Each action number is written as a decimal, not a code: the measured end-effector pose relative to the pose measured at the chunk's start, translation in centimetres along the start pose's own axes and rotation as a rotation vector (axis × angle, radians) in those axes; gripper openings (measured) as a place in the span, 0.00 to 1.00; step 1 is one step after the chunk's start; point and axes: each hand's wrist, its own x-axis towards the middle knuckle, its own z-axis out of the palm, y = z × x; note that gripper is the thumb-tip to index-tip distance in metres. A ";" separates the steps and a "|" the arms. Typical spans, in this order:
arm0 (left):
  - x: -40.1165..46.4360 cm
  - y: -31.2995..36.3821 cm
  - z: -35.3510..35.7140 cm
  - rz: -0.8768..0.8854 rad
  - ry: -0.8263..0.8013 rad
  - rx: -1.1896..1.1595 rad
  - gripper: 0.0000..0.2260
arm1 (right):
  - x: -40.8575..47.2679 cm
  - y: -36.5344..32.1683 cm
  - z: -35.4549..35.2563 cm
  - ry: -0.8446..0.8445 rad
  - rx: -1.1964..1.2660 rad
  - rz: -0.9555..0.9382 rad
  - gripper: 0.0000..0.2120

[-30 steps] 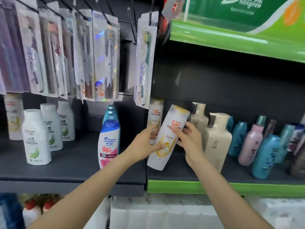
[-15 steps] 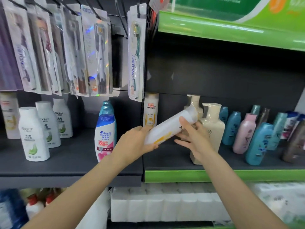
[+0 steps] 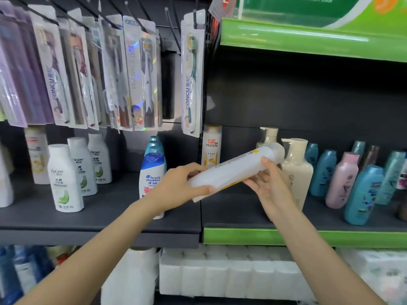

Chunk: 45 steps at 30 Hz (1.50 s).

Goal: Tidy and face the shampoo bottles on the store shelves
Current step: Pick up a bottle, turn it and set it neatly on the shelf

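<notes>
Hands (image 3: pixel 182 186) (image 3: pixel 269 183), two, each grip holding one tilted Pantene bottle (image 3: pixel 233 170); three white Racien bottles (image 3: pixel 65 177) stand left.

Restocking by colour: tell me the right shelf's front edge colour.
Bright green shelf edge, head view.

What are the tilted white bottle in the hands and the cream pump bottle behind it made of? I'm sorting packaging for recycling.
White bottle: looks like plastic with a smooth satin finish; soft highlights, printed yellow label, opaque wall. Cream pump bottle: probably matte opaque plastic; even, dull surface with a moulded pump head. Neither shows the hard glints of glass, but the view cannot confirm the resin.
</notes>
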 end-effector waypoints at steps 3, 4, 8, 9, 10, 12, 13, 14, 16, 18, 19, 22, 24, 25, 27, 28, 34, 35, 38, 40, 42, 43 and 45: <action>-0.2 -0.5 -0.4 -0.040 -0.083 -0.040 0.19 | -0.1 0.0 -0.3 -0.058 -0.021 -0.011 0.17; -0.3 -0.6 -0.4 -0.036 -0.073 -0.036 0.18 | 0.0 -0.1 -0.4 -0.078 -0.023 -0.009 0.17; -1.0 -0.1 -0.2 -0.010 0.107 0.005 0.22 | 0.2 -0.6 -0.4 -0.130 -0.046 0.051 0.11; -1.1 0.0 -0.2 0.016 0.164 0.069 0.24 | 0.2 -0.7 -0.4 -0.140 -0.069 0.077 0.11; -1.3 0.2 -0.2 0.046 0.211 0.150 0.26 | 0.2 -0.7 -0.6 -0.147 -0.079 0.104 0.11; -1.6 0.4 -0.1 0.103 0.269 0.267 0.28 | 0.2 -0.4 -0.8 -0.156 -0.066 0.136 0.11; -1.9 0.5 0.0 0.125 0.293 0.298 0.28 | 0.2 -0.3 -0.9 -0.158 -0.052 0.137 0.11; -2.1 0.7 0.2 0.149 0.323 0.327 0.29 | 0.1 -0.2 -0.9 -0.160 -0.036 0.134 0.11; -2.4 0.6 0.7 0.212 0.392 0.407 0.29 | 0.0 -0.1 -1.0 -0.168 -0.010 0.126 0.12; -2.4 0.5 1.0 0.245 0.437 0.449 0.29 | 0.1 -0.1 -1.0 -0.170 0.005 0.126 0.12; -2.3 0.4 1.1 0.243 0.435 0.448 0.29 | 0.1 -0.1 -1.0 -0.165 0.007 0.128 0.11; -2.1 0.3 0.9 0.215 0.391 0.387 0.29 | 0.2 0.0 -0.9 -0.144 0.012 0.132 0.11; -1.9 0.3 0.8 0.171 0.360 0.265 0.28 | 0.2 0.1 -1.0 -0.120 0.019 0.140 0.11; -1.8 0.3 0.7 0.146 0.352 0.185 0.27 | 0.2 0.2 -1.0 -0.099 0.031 0.151 0.10; -1.6 0.1 0.6 0.094 0.333 0.033 0.25 | 0.3 0.3 -0.8 -0.066 0.078 0.180 0.10; -1.6 0.0 0.7 0.070 0.318 -0.024 0.23 | 0.2 0.3 -0.7 -0.069 0.105 0.195 0.12; -1.5 -0.6 1.1 -0.040 0.142 -0.228 0.19 | 0.2 0.1 0.4 -0.208 0.080 0.216 0.30; -1.4 -0.6 1.0 -0.049 0.108 -0.224 0.20 | 0.4 -0.1 0.7 -0.191 0.041 0.192 0.31; -1.3 -0.2 1.1 -0.043 0.033 -0.136 0.20 | 0.8 -0.9 1.5 -0.126 -0.106 0.135 0.27; -1.1 0.5 1.3 0.008 0.043 -0.024 0.19 | 0.8 -1.1 1.8 -0.091 -0.184 0.112 0.20; -0.7 1.5 1.6 0.063 0.078 0.074 0.24 | 0.7 -1.1 2.2 -0.071 -0.244 0.100 0.18; -0.3 1.8 1.9 0.072 0.097 0.102 0.26 | 0.6 -1.1 2.3 -0.062 -0.258 0.096 0.17; 0.4 2.2 2.2 0.070 0.122 0.144 0.28 | 0.5 -1.1 2.3 -0.063 -0.271 0.082 0.15</action>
